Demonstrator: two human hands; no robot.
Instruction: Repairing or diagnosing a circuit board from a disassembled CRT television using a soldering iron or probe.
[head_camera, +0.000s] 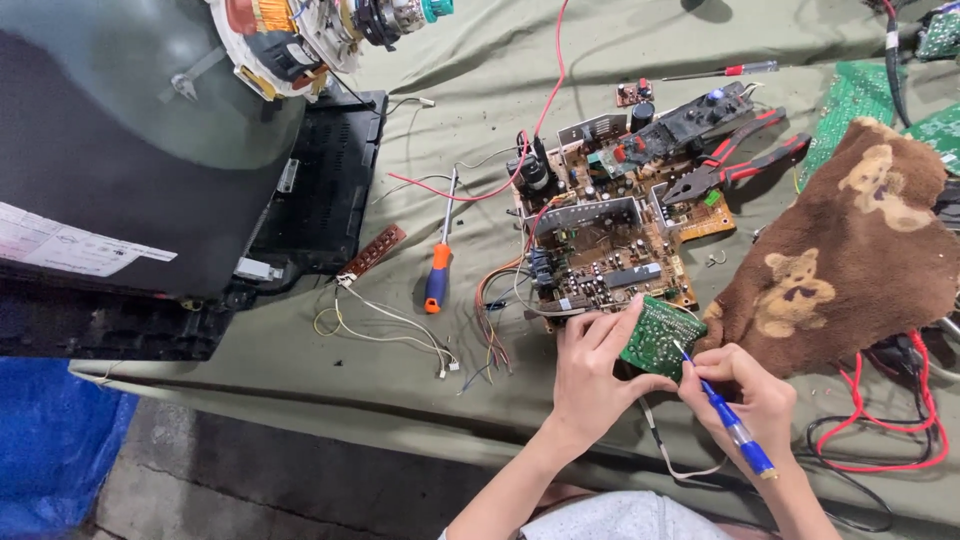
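Note:
My left hand (590, 375) grips a small green circuit board (660, 337) by its left edge, held tilted just below the large brown circuit board (610, 235). My right hand (750, 395) holds a blue pen-shaped tool (730, 425) like a pen, its thin tip touching the green board's right side. A grey cable hangs from under the small board toward my body.
A picture-tube television (130, 170) lies at the left on the olive cloth. An orange-and-blue screwdriver (437, 275), loose wires (400, 325), red-handled pliers (735, 165), a brown bear-print towel (850, 260) and red leads (890, 420) surround the boards. The table edge runs along the bottom left.

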